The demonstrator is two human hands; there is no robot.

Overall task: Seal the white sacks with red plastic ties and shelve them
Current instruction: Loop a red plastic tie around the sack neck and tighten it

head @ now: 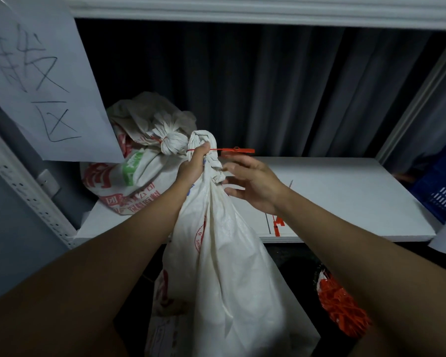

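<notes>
A white shelf backed by a dark pleated curtain fills the storage bay in front of me. My left hand grips the gathered neck of a white sack, fingers curled tight round the bunched cloth just below its twisted top, holding the sack up in front of the shelf edge. A red plastic tie circles that neck above my fist, its tail and flat tag sticking out to the right. My right hand hovers beside the neck with fingers spread and relaxed, fingertips at or near the cloth, grasping nothing. Behind my left hand a second sack, printed in red and green, sits on the shelf with its neck already cinched by a red tie. Loose red ties lie at the shelf's front edge. A bundle of red ties rests lower right. A handwritten paper sign hangs upper left
</notes>
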